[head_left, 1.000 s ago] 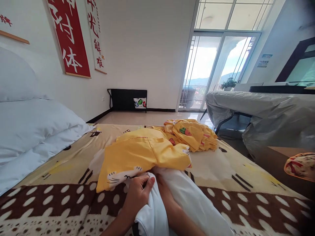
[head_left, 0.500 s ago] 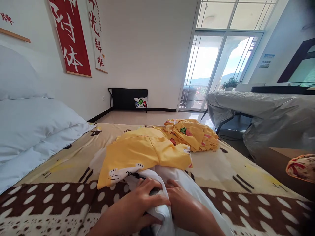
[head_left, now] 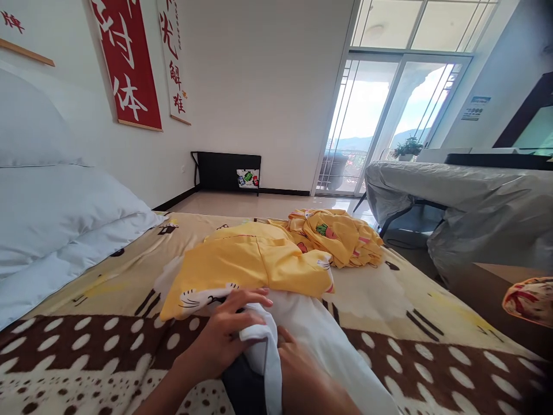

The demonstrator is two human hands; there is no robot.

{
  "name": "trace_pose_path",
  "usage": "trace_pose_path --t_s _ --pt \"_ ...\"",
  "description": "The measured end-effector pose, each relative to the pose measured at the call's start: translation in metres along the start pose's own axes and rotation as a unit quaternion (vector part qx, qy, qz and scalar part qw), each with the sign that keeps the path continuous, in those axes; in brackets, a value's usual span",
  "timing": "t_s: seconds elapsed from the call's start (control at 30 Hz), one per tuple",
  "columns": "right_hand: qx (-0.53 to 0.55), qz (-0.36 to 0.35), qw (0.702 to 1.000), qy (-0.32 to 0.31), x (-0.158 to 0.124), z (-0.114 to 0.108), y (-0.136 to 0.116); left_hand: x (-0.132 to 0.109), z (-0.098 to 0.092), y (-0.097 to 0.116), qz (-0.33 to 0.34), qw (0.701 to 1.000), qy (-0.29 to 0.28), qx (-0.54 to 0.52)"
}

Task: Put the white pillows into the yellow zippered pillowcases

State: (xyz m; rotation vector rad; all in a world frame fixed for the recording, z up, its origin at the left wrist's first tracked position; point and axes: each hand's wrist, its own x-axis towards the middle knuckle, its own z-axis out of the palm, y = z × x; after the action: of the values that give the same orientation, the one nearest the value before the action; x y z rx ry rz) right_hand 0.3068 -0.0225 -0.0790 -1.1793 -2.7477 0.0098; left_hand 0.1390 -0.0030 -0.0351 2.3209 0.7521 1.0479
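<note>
A white, pillow-like cloth (head_left: 311,325) lies in front of me, its far end tucked under a yellow printed fabric cover (head_left: 224,259). Its raised white edge (head_left: 273,363) folds up toward me, with a dark grey part (head_left: 244,383) beside it. My left hand (head_left: 224,328) grips this edge from the left, thumb below and fingers curled over the top. On the other side, my right hand (head_left: 306,369) presses closed against the same white cloth; its fingertips are partly hidden by the fold and slightly blurred.
A crumpled yellow cloth (head_left: 341,236) sits farther back on the patterned bedspread (head_left: 389,300). White pillows (head_left: 64,202) are stacked at left. To the right are a plastic-covered table (head_left: 466,178), a cardboard box (head_left: 488,288) and a patterned bundle (head_left: 529,300).
My left hand has moved left and forward, drawing the white edge up so more dark grey shows. My right hand has shifted slightly left and lower. The yellow cover has slid slightly left.
</note>
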Motion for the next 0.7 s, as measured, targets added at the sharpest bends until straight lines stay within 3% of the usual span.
trace_pose_path --t_s 0.1,0.2,0.23,0.3,0.37,0.43,0.57,0.7 --pt "-0.018 -0.038 0.995 -0.093 -0.014 -0.024 0.0 0.005 0.025 -0.012 -0.035 0.998 -0.042 -0.022" --pt "0.114 -0.041 0.982 -0.142 -0.039 -0.067 0.02 0.006 0.039 -0.019 -0.055 0.996 -0.058 0.044" --pt "0.169 -0.003 0.976 -0.14 -0.048 -0.079 0.033 0.006 0.041 -0.019 -0.059 0.994 -0.064 0.061" --pt "0.174 0.165 0.968 -0.073 -0.061 -0.094 0.063 0.006 0.04 -0.019 -0.056 0.993 -0.071 0.07" --pt "0.102 0.338 0.935 -0.024 -0.065 -0.093 0.095 0.006 0.037 -0.017 -0.049 0.994 -0.069 0.063" --pt "0.076 0.414 0.906 -0.045 -0.06 -0.078 0.12 0.006 0.035 -0.017 -0.045 0.996 -0.064 0.049" --pt "0.189 0.347 0.912 -0.114 -0.044 -0.049 0.136 0.005 0.028 -0.018 -0.047 0.997 -0.054 0.0" --pt "0.231 0.266 0.934 -0.061 -0.049 -0.054 0.126 0.004 0.012 -0.017 -0.064 0.996 -0.025 -0.065"
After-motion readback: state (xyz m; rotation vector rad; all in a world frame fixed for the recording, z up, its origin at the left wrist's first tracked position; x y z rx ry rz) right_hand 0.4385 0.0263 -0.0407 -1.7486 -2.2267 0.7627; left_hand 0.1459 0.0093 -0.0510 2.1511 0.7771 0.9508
